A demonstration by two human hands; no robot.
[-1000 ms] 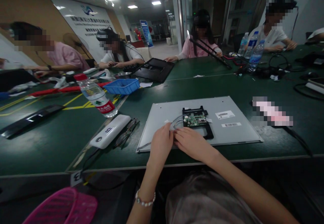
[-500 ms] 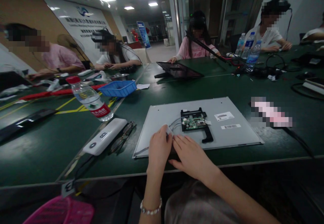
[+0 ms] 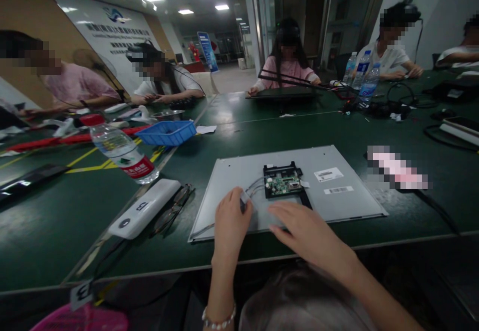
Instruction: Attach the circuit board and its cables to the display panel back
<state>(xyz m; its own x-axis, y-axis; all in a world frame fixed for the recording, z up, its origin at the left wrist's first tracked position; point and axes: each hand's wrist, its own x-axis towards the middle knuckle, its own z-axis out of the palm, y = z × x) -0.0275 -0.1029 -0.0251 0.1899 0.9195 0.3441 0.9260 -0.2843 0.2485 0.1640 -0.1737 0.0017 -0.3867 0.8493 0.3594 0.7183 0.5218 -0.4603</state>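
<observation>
A flat grey panel, which looks like the back of a display, lies on the table in front of me. On it sits a black bracket holding a green circuit board. Thin cables run from the board's left side to my left hand. Thumb and fingers of that hand close on a small pale piece beside the cables; its kind is unclear. My right hand hovers over the panel's near edge, fingers stretched and slightly blurred, holding nothing.
Left of the panel are glasses, a white power bank with a cable, a tilted water bottle and a blue tray. A blurred-out pink object lies right. Several people sit around the table; one holds a dark panel.
My right hand has drawn away from the left, to the right. My left hand keeps its pinch. The view has shifted slightly, and the person opposite has shifted the dark panel.
</observation>
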